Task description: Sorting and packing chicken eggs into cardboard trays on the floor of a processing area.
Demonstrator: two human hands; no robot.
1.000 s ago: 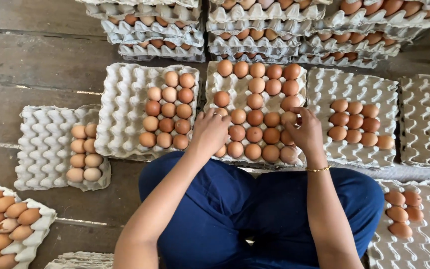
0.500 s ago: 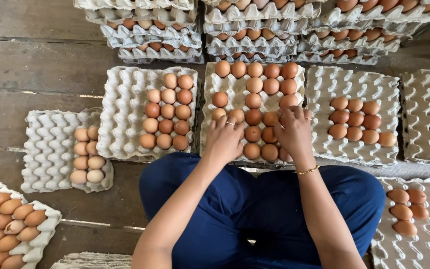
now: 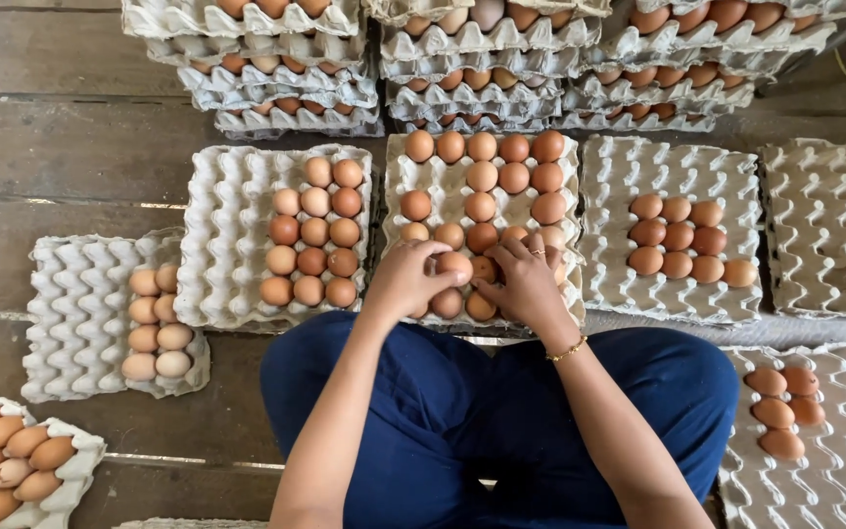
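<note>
I see my left hand [image 3: 405,279] curled around a brown egg [image 3: 454,265], the fingers narrow and closed on it from the left, holding it just above the near rows of the middle egg tray [image 3: 399,181]. My right hand [image 3: 526,284] lies just beside it, fingers [image 3: 513,253] spread lightly over the eggs in the tray's near right corner; I cannot tell whether they grip one or only rest there. The fingertips of both hands nearly meet at the held egg. A thin gold bracelet [image 3: 568,349] circles the right wrist.

The middle tray sits on the wooden floor [image 3: 70,147] straight ahead of my knees in blue trousers [image 3: 462,411], and is mostly filled with brown eggs. Just left of it is a tray [image 3: 222,245] with eggs filling its right columns, and further left a smaller tray [image 3: 75,313] with paler eggs along its right side. To the right lies a tray [image 3: 619,176] with a cluster of eggs at its centre. Stacks of filled trays [image 3: 482,69] stand behind the row.
</note>
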